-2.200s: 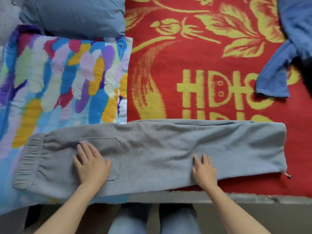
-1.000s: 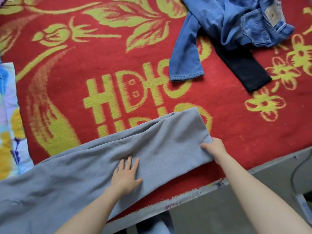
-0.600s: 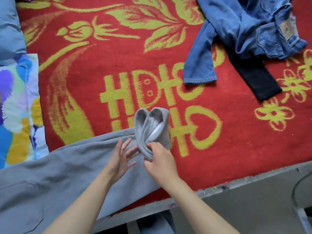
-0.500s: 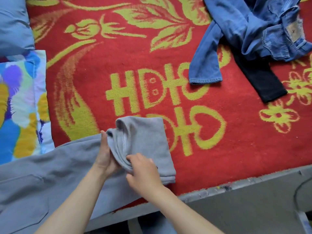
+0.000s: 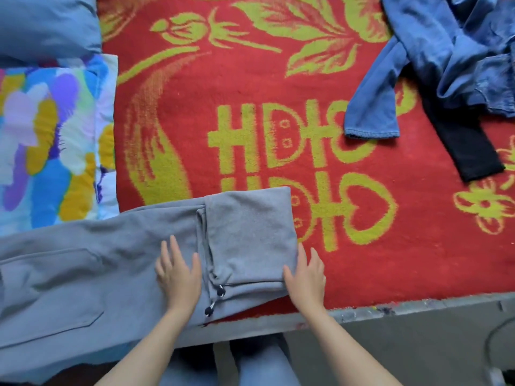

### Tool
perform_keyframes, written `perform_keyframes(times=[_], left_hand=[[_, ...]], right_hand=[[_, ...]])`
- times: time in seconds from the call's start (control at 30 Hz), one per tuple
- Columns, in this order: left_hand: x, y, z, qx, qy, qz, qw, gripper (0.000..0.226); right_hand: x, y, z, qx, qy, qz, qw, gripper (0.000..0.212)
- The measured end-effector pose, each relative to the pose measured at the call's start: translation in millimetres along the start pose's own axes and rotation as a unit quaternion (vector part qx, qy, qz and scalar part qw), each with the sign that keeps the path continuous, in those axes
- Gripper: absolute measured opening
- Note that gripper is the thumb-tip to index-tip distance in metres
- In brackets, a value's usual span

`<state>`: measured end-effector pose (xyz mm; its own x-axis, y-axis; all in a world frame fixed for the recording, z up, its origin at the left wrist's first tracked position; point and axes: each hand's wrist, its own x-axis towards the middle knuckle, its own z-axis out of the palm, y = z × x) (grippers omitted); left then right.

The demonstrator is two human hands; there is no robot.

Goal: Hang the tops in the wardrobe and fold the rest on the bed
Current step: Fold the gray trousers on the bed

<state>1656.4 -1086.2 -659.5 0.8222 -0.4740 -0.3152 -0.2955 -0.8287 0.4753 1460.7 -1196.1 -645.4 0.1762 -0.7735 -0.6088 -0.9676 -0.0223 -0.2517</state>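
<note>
Hands flat: left hand (image 5: 178, 274) on grey sweatpants (image 5: 83, 263) (right hand (image 5: 305, 277) at fold)

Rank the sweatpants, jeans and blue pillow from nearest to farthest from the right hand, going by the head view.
1. sweatpants: at the bed's near edge; the right hand touches their folded end.
2. jeans: heaped at the far right.
3. blue pillow: in the far left corner.

Two bare forearms (image 5: 145, 349); pale blue trousers (image 5: 267, 366) on the legs.
</note>
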Motion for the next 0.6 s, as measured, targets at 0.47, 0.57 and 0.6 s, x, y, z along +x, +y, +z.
perform_keyframes(times=[0.47, 0.57, 0.6], left_hand=[[-46.6, 22.0, 28.2, 0.302, -0.26, 0.226, 0.889, 0.125], [-52.7, 16.4, 34.8, 0.281, -0.275, 0.204, 0.897, 0.105], [-55.0, 13.0, 35.6, 0.276, -0.293, 0.18, 0.898, 0.098]], right_hand=[[29.2, -17.1, -56.0, 0.274, 0.005, 0.01, 0.962, 0.007], [25.7, -16.0, -69.3, 0.198, -0.005, -0.02, 0.98, 0.013], [23.3, -16.6, -67.4, 0.174, -0.018, -0.021, 0.984, 0.014]])
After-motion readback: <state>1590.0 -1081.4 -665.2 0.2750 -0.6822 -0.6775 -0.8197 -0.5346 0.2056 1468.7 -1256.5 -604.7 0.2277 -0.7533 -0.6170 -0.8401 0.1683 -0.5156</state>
